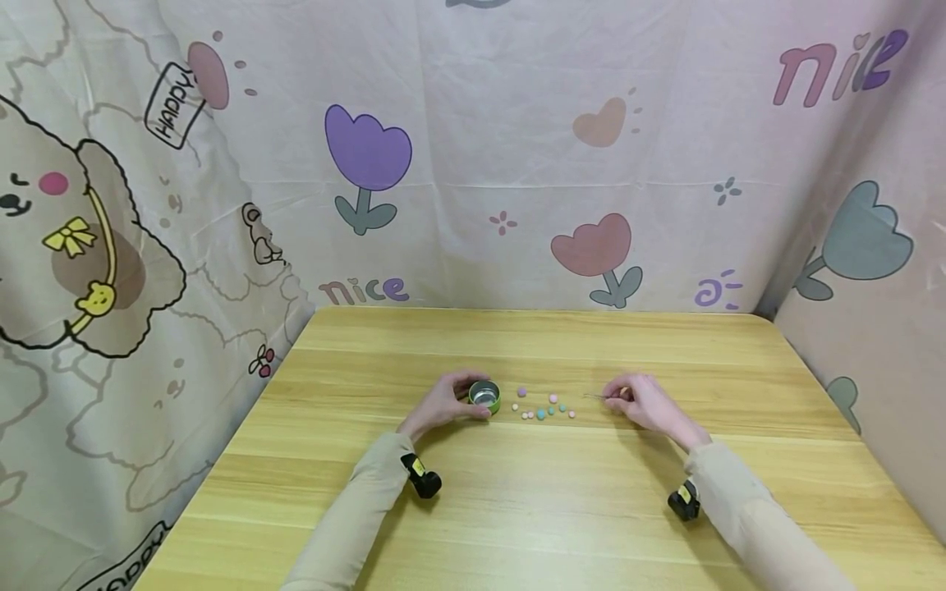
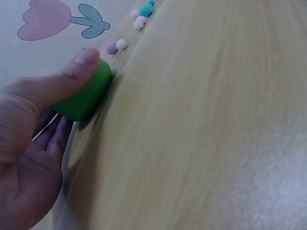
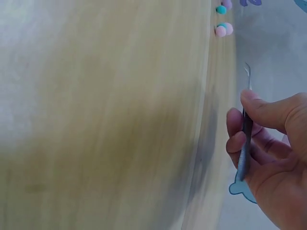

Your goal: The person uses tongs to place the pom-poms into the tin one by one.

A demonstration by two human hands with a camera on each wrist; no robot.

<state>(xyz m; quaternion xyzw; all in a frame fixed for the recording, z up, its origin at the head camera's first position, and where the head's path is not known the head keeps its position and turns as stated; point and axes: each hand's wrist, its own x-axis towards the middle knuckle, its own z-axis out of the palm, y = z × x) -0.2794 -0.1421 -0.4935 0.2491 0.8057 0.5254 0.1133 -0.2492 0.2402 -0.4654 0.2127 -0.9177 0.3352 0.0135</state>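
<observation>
Metal tweezers: one pair, slim, held above the desk; in the head view they lie at 3 o'clock of the row of balls.
Tweezers' long axis: nearly level in the head view, tips towards 9 o'clock, facing the balls; in the right wrist view it runs from 6 to 12 o'clock, tips at 12, with a small gap between the fine prongs.
Right hand: grip pinching the tweezers, thumb on one side and curled fingers on the other.
Green tin: one, round and low, silvery inside, upright with its mouth facing up; it sits at 9 o'clock of the balls.
Left hand: grip curved round the tin from its 9 o'clock side, thumb along the near wall, fingers along the far one.
Balls in the head view: nine, small, loose on the desk between the two hands.
Purple ball: one, at 2 o'clock of the tin, near it.
Blue-green balls: three, mid-row.
Pink or cream balls: five, scattered; exact shades hard to tell.
Printed cloth: hangs at 12 o'clock, behind the desk.
</observation>
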